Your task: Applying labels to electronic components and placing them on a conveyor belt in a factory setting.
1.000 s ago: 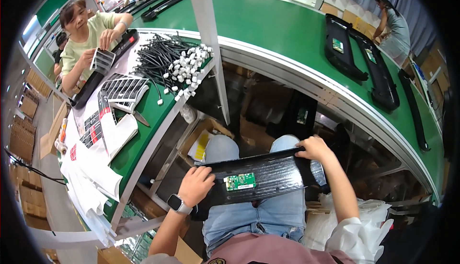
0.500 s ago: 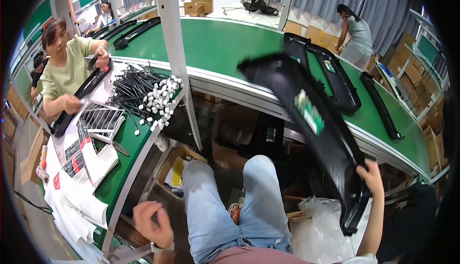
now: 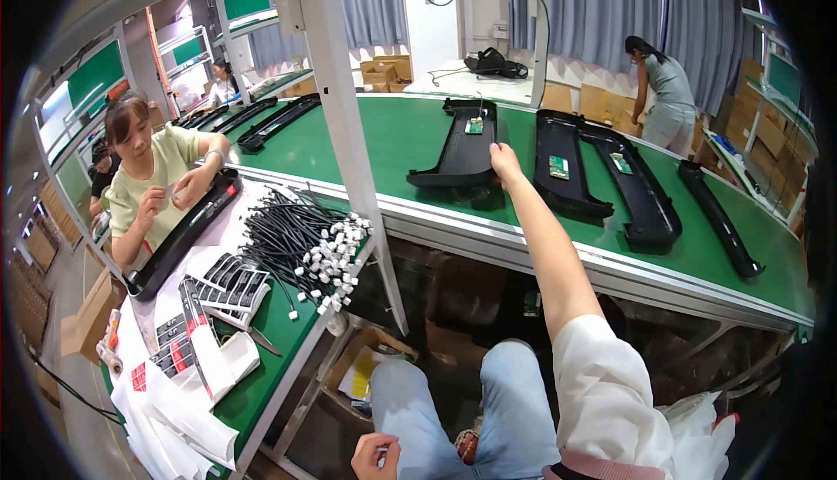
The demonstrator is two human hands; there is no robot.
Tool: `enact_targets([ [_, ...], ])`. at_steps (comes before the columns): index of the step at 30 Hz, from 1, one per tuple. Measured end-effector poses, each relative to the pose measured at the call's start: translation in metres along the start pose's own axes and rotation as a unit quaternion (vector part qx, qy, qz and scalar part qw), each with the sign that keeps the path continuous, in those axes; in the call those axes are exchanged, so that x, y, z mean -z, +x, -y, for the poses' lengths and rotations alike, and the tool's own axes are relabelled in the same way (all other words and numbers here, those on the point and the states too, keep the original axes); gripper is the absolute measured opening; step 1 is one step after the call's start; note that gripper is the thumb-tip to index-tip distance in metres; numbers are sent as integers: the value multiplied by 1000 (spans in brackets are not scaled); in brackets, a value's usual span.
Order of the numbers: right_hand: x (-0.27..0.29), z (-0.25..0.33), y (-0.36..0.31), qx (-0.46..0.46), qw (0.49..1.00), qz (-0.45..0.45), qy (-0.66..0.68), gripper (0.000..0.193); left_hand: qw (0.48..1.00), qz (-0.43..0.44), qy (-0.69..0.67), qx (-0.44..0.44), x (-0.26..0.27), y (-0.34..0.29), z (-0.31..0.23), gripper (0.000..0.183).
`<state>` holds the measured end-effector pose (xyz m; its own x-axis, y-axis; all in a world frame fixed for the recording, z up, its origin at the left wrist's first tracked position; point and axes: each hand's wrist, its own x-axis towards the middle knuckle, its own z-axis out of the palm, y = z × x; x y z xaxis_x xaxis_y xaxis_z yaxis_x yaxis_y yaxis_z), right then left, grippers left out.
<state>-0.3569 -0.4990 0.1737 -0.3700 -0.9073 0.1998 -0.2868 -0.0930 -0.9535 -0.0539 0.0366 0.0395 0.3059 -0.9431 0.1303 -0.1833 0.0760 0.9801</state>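
My right hand (image 3: 503,163) reaches out over the green belt, its fingers closed on the right edge of a black plastic housing (image 3: 458,150). That housing lies on the belt with its hollow side up, and a small green circuit board (image 3: 473,125) sits inside it near the far end. To its right is a second housing (image 3: 562,188) with its own board. A third housing (image 3: 641,205), also with a board, lies beside that one. Low by my lap, my left hand (image 3: 377,456) is curled in a loose fist with nothing seen in it.
A narrow black part (image 3: 719,218) lies farther right on the belt (image 3: 384,144). At left, a co-worker (image 3: 157,183) handles another black housing (image 3: 183,236) beside heaped black cables (image 3: 292,236) with white connectors. A white post (image 3: 349,122) stands between. Below is an open carton (image 3: 384,340).
My right hand has carried the black housing from above my right side onto the belt, left of the other two. My left hand has drawn closer to my lap and curled in.
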Motion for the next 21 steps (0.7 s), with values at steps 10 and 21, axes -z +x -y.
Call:
enact_targets([
  [10, 141, 27, -118, 90, 709, 52, -697, 26, 987, -54, -125, 87, -7, 46, 27, 3],
  [21, 180, 19, -200, 541, 723, 54, -427, 23, 926, 206, -316, 0, -141, 131, -79, 45],
])
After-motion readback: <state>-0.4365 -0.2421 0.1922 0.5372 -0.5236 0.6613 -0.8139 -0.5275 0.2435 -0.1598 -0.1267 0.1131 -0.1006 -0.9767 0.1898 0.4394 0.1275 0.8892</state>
